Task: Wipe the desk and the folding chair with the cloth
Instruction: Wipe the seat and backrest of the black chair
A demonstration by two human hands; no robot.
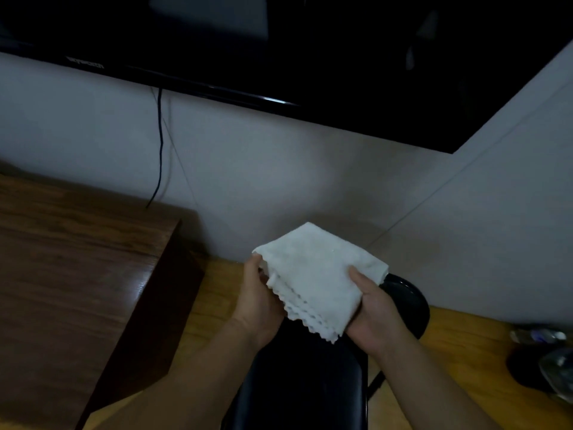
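A white folded cloth point(316, 274) with scalloped edges is held up in front of me by both hands. My left hand point(259, 301) grips its left edge and my right hand point(372, 308) grips its right side, thumb on top. Directly below the cloth stands the black folding chair point(305, 383), its seat and round back partly hidden by my hands. The dark brown wooden desk point(68, 274) fills the left side, with its corner near the wall.
A black television point(310, 57) hangs on the white wall, with a cable point(160, 144) dropping behind the desk. Dark objects and clear bottles point(545, 361) sit on the light wooden floor point(465, 352) at the right.
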